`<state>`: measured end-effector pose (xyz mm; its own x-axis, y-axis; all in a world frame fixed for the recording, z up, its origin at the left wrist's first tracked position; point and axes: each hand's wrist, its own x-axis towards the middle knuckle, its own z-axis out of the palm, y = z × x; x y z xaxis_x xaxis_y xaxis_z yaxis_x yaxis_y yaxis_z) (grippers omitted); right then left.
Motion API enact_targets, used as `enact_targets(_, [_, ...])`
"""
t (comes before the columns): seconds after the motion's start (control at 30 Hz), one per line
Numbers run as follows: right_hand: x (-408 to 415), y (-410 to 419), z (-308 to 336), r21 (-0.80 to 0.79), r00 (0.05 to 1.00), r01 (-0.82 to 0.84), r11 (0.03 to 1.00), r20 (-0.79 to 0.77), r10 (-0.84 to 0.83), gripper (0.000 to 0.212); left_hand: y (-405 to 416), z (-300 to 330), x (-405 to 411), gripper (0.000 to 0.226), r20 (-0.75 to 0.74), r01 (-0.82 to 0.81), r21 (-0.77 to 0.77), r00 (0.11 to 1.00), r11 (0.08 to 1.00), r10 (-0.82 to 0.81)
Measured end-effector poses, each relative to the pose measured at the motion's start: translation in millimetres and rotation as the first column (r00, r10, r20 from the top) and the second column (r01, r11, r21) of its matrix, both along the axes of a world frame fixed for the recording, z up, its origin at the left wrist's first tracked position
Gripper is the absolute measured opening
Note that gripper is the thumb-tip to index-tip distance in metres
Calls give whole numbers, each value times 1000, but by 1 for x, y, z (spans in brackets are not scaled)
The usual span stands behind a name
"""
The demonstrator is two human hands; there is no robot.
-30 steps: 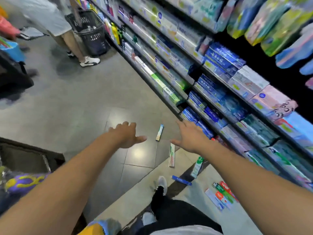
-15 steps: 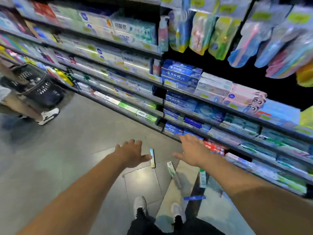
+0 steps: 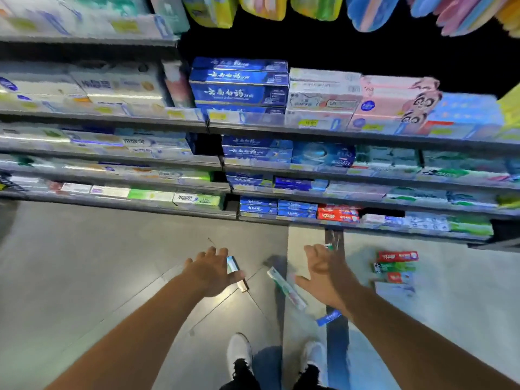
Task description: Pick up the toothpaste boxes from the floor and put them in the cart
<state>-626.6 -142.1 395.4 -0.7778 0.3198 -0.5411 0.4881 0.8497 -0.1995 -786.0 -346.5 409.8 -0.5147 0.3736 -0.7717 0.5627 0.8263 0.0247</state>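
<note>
While blur smears the shelves [image 3: 219, 126], left hand [image 3: 209, 273] spread, covering part of a teal box [image 3: 233, 264], right hand [image 3: 323, 274] spread, green-white box [image 3: 285, 287] just beside its thumb, both holding nothing.

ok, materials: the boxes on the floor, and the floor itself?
Loose boxes, like the white-green one and the small blue one: probably printed cardboard with a glossy coat; flat faces, sharp edges, bright print, though blur hides detail. Floor: seemingly polished grey tile or stone; thin joint lines and a soft glare patch near the left hand.
</note>
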Motion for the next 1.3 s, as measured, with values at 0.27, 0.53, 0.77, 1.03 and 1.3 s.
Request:
enact_targets(0.27, [16,-11,-249,-8,990,98,995,106,-97,72,5,-264,3,84,-38,72,-66,996,995,-74])
enact_targets(0.53, [9,-25,-476,-9,974,197,980,116,-195,68,-5,-491,-16,77,-40,131,-110,990,985,-136])
enact_targets(0.77, [17,-36,-587,35,949,293,956,110,-295,67,-4,-578,-32,73,-53,175,-12,983,984,-176])
enact_targets(1.03, [7,-45,-619,72,940,270,960,196,-279,58,-17,-595,-46,72,-19,114,38,993,993,-113])
enact_targets(1.3, [-19,3,-597,-390,781,623,679,252,-572,42,-18,-616,-61,90,-116,-165,76,978,983,173])
